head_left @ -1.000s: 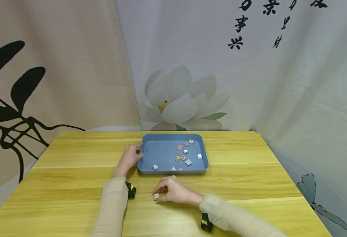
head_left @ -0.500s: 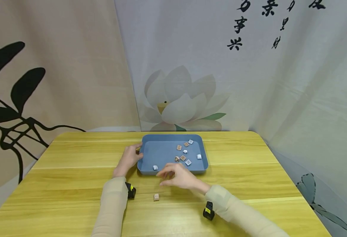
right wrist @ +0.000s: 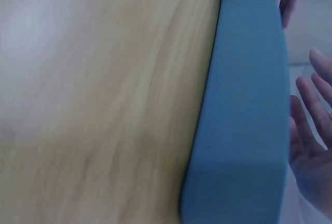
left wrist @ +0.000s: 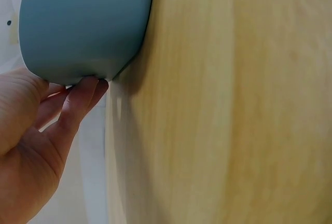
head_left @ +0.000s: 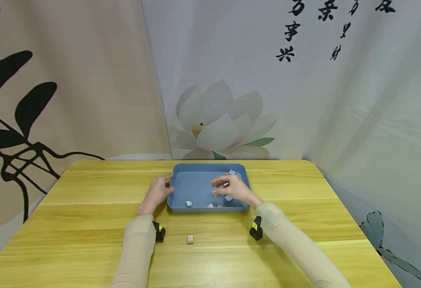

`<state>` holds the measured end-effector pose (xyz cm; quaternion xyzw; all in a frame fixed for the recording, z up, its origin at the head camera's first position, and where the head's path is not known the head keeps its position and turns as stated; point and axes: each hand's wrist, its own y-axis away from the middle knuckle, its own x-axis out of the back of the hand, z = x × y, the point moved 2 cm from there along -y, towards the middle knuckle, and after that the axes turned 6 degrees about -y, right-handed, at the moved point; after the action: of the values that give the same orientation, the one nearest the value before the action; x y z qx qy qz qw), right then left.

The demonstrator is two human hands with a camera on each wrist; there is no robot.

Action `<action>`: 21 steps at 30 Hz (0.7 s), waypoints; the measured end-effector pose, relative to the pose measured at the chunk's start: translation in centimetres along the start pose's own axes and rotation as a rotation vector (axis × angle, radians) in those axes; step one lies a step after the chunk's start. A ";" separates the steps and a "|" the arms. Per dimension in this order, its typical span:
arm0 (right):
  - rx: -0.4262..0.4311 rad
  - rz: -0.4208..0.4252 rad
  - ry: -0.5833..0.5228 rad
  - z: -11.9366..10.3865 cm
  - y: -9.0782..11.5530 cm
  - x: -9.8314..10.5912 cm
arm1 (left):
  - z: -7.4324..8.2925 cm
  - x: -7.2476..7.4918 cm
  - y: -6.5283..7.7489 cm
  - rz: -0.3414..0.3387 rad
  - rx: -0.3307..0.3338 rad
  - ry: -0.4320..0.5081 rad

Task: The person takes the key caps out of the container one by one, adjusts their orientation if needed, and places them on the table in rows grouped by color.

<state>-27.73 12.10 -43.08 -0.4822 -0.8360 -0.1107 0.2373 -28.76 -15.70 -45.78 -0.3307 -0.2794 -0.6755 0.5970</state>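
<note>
My left hand (head_left: 156, 192) holds the tray (head_left: 192, 182) at its left rim, fingers bent; my right hand (head_left: 233, 188), fingers parted and grasping nothing, hovers over the tray's right half, above several cubes (head_left: 229, 198). A lone cube (head_left: 190, 239) lies nearer, on the surface (head_left: 217, 260).

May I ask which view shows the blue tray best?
The head view, since it shows most of the blue tray, inside and rim, though the right hand hides part. The left wrist view shows only outer wall, touched by the left hand; the right wrist view, only outer wall.
</note>
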 end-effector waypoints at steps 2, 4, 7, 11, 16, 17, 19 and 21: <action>-0.032 0.004 0.006 0.6 -0.2 0.2 | 0.0 0.0 0.0 0.003 -0.008 -0.006; -0.053 0.007 0.006 1.1 -0.5 0.2 | 0.1 0.0 0.0 0.007 -0.011 -0.008; -0.086 0.007 0.003 1.7 -0.8 0.1 | 0.1 0.0 0.0 0.009 -0.010 -0.008; -0.112 0.010 0.023 2.4 -1.2 -0.2 | 0.1 -0.1 -0.1 0.001 -0.001 -0.009; -0.094 0.018 0.075 3.1 -1.3 -0.3 | 0.1 -0.1 -0.2 0.001 0.001 -0.009; -0.094 0.019 0.077 3.2 -1.3 -0.4 | 0.1 -0.1 -0.2 0.000 0.000 -0.006; -0.090 0.023 0.085 3.4 -1.3 -0.4 | 0.0 -0.1 -0.2 -0.001 -0.003 -0.003; -0.091 0.027 0.079 3.5 -1.3 -0.4 | 0.0 -0.2 -0.2 0.001 -0.004 -0.002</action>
<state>-29.64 12.58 -46.26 -0.4989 -0.8136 -0.1646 0.2493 -28.91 -15.58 -45.89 -0.3327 -0.2783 -0.6754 0.5964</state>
